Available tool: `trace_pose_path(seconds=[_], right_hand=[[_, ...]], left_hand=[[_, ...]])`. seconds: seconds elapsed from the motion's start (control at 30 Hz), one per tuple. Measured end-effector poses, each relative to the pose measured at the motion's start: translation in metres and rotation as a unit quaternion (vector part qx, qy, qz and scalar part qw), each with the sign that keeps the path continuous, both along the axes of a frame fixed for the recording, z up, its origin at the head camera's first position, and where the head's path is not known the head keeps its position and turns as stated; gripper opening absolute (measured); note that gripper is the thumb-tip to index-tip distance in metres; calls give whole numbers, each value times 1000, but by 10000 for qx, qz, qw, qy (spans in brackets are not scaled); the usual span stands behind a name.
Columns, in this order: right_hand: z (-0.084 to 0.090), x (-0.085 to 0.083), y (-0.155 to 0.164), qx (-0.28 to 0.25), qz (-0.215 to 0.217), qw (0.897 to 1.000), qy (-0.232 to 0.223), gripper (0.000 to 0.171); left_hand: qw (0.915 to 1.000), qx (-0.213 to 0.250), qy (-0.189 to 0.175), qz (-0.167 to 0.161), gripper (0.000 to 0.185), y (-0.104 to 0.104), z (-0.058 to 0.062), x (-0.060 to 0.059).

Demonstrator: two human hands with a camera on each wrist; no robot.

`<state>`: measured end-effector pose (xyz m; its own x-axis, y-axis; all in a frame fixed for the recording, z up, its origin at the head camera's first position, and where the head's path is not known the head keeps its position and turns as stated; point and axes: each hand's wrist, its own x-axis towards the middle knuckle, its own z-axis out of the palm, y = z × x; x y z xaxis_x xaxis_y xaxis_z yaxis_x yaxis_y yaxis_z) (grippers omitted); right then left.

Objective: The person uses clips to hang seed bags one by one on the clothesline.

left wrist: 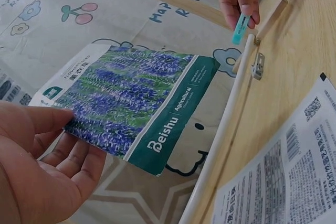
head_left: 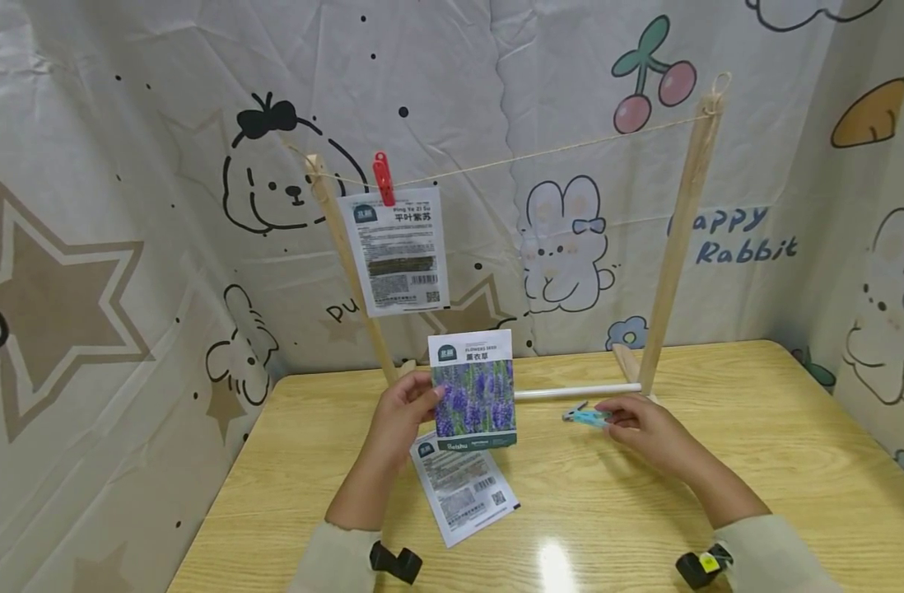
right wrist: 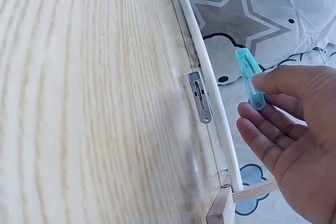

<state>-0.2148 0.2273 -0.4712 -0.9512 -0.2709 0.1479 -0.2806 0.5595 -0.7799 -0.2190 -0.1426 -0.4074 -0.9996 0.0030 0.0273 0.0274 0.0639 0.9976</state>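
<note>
The left hand (head_left: 400,412) pinches the flower seed packet (head_left: 474,389) by its side. The right hand (head_left: 645,424) pinches a blue clip (head_left: 585,416) at its fingertips (right wrist: 262,81).

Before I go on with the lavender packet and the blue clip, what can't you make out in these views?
- Lavender seed packet: its back faces away in head and left wrist views.
- Blue clothespin: rear end hidden behind the right hand.
- Packet on the table: print too small; cut off by the left wrist frame.
</note>
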Motion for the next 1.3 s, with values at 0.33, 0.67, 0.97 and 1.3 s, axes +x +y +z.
trace_pose_path(seconds=[0.33, 0.67, 0.97, 1.3], right_hand=[[9, 2, 4, 60, 12, 9999, 150, 31], [15, 1, 11, 133, 25, 9995, 294, 29], [21, 2, 12, 195, 1, 9995, 250, 30], [26, 1, 10, 142, -46, 9995, 269, 31]], left_hand=[[9999, -131, 82, -44, 19, 1, 4, -4], [9998, -187, 43, -25, 20, 3, 13, -6], [10000, -58, -31, 34, 24, 3, 17, -9], [9997, -207, 32, 127, 27, 1, 27, -12]])
